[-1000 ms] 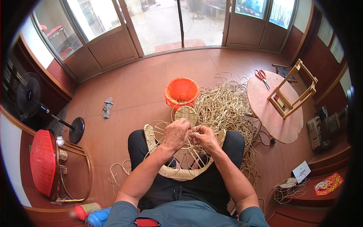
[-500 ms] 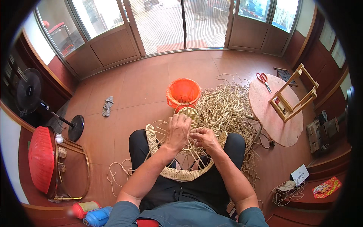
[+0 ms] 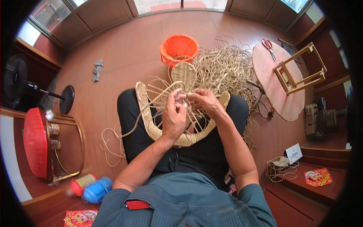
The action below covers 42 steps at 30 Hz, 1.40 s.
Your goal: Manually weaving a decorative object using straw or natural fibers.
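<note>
A U-shaped woven piece (image 3: 186,140), bound in straw-coloured cord, rests across my thighs. From its far side rises an oval woven panel (image 3: 184,72), and bare thin rods fan out between the two. Over this gap my hands work close together, just below the panel. My left hand (image 3: 174,118) is turned with its palm partly showing, its curled fingers on a cord (image 3: 143,109). That cord loops up from the floor on my left to the base of the panel. My right hand (image 3: 207,101) pinches cord with thumb and forefinger; its fingertips partly hide the strand.
Ahead stands an orange bucket (image 3: 179,47), beside a big heap of loose cord (image 3: 225,70). A round board (image 3: 264,72) at right carries red-handled scissors (image 3: 269,48) and a small wooden frame (image 3: 300,70). To the left are a fan (image 3: 67,99) and a red-covered stool (image 3: 36,143).
The view has tipped downward, so the room sits higher in the picture. My left hand has rolled from back-up to palm partly showing, and the cord now arcs up across the left side.
</note>
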Available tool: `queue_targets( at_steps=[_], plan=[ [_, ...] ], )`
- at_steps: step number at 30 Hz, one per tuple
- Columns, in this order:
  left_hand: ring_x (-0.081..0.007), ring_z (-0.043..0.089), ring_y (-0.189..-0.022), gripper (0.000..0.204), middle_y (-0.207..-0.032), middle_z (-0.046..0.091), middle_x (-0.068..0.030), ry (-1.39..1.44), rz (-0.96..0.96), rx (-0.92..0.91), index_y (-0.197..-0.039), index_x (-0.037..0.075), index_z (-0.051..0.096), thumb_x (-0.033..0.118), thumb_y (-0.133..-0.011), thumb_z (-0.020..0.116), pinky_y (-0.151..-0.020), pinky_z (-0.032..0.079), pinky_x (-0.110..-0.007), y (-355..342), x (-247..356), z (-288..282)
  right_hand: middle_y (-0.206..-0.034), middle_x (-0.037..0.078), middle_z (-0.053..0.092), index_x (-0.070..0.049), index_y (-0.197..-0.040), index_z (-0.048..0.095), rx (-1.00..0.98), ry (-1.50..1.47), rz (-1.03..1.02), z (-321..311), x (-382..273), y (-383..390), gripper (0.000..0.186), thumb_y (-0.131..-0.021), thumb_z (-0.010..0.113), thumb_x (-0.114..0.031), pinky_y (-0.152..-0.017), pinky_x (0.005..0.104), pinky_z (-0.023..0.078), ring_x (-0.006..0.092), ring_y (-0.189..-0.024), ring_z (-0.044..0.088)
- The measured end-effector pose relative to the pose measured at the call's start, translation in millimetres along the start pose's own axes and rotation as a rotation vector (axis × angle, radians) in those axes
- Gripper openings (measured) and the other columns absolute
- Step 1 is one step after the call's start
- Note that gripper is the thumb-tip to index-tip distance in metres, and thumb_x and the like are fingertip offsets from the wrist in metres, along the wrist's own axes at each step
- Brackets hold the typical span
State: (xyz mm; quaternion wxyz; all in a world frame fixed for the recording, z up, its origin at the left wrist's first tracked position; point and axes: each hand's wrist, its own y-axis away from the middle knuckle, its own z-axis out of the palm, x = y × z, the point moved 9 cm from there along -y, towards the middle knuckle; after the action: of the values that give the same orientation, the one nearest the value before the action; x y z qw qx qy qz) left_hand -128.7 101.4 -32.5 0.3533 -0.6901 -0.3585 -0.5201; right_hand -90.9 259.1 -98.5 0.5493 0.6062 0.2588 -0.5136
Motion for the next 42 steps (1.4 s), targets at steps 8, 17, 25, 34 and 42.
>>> queue_targets(
  at_steps=[8,17,25,34,42],
  plan=[
    [-0.0292,0.075,-0.088,0.055,-0.122,0.073,-0.0186,-0.238,0.111,-0.044,-0.15,0.005,0.049,-0.004,-0.096,0.059,-0.079,0.061,-0.04,-0.5,-1.9,3.3,-0.084,0.0,0.068,-0.002,-0.099,0.074,-0.029,0.14,0.039,2.5,1.2,4.5,0.028,-0.094,0.079,-0.03,-0.069,0.026,0.048,0.0075,-0.074,0.06],
    [-0.0395,0.076,-0.082,0.033,-0.093,0.077,-0.0167,-0.623,0.179,-0.096,-0.136,0.011,0.057,0.016,-0.104,0.062,-0.069,0.058,-0.049,10.8,23.8,4.3,-0.095,0.004,0.073,0.0,-0.105,0.071,-0.078,0.035,0.03,7.2,-4.0,19.0,0.022,-0.099,0.075,-0.021,-0.077,0.0274,0.056,0.0103,-0.081,0.067],
    [-0.0413,0.071,-0.071,0.015,-0.075,0.07,-0.0178,-0.641,0.2,-0.14,-0.104,0.009,0.066,0.022,-0.107,0.06,-0.062,0.054,-0.051,21.8,9.7,-6.5,-0.076,0.004,0.069,0.004,-0.099,0.07,0.086,0.235,-0.252,7.0,-13.7,17.1,0.024,-0.103,0.069,-0.02,-0.062,0.0285,0.051,0.0107,-0.069,0.066],
    [-0.0208,0.075,-0.063,0.023,-0.074,0.071,-0.0105,-0.385,0.089,-0.185,-0.104,0.005,0.073,0.022,-0.11,0.059,-0.058,0.053,-0.035,26.7,8.3,-22.1,-0.086,0.013,0.071,0.0,-0.109,0.069,0.509,0.525,-0.496,4.9,-39.2,63.3,0.034,-0.091,0.085,-0.025,-0.067,0.0387,0.057,0.0245,-0.072,0.069],
    [-0.0012,0.044,-0.054,0.028,-0.067,0.056,0.0059,-0.026,-0.183,-0.297,-0.101,0.001,0.073,0.023,-0.112,0.059,-0.051,0.033,-0.023,36.5,9.6,-30.4,-0.101,0.011,0.059,-0.014,-0.12,0.073,0.506,0.882,-0.893,29.5,-64.9,80.9,0.038,-0.084,0.085,-0.012,-0.079,0.0434,0.056,0.0302,-0.092,0.065]
  ],
)
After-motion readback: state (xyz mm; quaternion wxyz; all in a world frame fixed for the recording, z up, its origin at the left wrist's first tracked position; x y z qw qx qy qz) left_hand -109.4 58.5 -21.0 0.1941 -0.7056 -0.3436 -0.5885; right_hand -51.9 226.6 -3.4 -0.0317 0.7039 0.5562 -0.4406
